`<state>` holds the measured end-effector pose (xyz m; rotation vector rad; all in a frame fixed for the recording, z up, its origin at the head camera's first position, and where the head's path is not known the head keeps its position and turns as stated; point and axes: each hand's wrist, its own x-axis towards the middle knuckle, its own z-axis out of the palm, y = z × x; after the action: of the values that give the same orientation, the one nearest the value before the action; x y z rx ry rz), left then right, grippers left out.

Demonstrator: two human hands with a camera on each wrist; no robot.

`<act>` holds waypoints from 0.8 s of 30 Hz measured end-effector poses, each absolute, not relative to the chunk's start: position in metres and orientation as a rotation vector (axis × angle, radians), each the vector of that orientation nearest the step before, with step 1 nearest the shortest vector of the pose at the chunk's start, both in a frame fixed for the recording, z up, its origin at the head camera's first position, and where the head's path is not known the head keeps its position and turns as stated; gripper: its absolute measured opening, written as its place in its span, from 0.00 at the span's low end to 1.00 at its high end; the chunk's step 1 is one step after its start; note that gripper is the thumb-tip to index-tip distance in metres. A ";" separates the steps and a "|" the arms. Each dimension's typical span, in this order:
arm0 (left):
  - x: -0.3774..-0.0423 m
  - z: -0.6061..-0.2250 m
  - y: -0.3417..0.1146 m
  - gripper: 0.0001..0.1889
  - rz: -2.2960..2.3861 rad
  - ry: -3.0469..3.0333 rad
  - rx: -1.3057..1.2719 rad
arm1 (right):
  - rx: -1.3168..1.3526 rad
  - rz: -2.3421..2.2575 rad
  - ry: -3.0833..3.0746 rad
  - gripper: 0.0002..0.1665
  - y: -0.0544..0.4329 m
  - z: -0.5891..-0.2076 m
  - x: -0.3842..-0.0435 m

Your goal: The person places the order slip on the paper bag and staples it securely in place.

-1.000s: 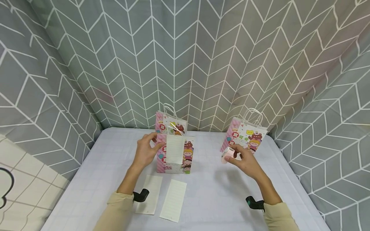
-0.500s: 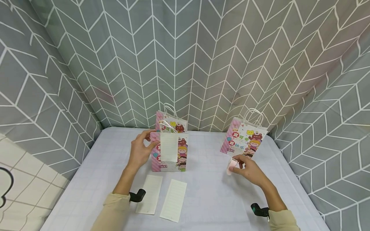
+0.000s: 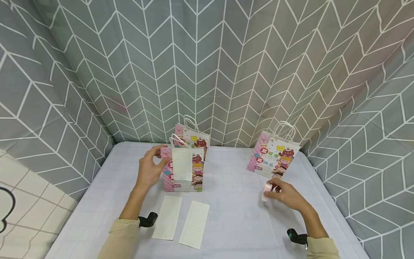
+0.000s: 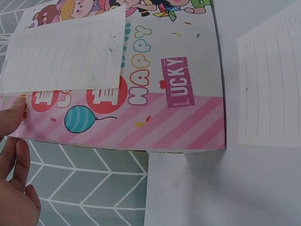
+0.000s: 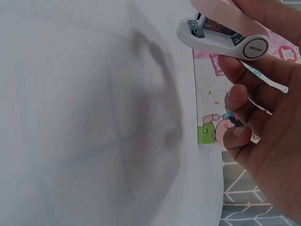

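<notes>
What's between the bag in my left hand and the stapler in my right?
Just bare, pale tablecloth between the bag and the stapler; the head view shows that stretch.

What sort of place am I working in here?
Probably a makeshift craft or packing station: a white-covered table backed by patterned curtains, with printed paper bags and a small stapler in the right hand.
</notes>
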<state>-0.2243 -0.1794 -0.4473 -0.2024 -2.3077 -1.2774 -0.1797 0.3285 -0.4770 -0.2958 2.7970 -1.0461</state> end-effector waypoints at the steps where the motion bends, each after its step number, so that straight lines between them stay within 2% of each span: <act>1: -0.224 -0.448 -0.181 0.27 -1.273 -2.309 -0.199 | -0.284 -1.048 2.789 0.31 0.330 -0.477 -0.180; 11: -0.221 -0.449 -0.199 0.25 -1.273 -2.291 -0.145 | -0.184 -1.086 2.689 0.34 0.350 -0.485 -0.182; 18: -0.220 -0.449 -0.212 0.25 -1.266 -2.296 -0.103 | -0.150 -1.134 2.642 0.31 0.363 -0.490 -0.181; 24: -0.218 -0.451 -0.224 0.25 -1.249 -2.279 -0.063 | -0.085 -1.118 2.648 0.34 0.372 -0.492 -0.179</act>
<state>-0.2185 -0.2235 -0.4505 -0.0630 -2.2786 -1.2488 -0.1789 0.3721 -0.4919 -0.0848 2.6478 -1.1182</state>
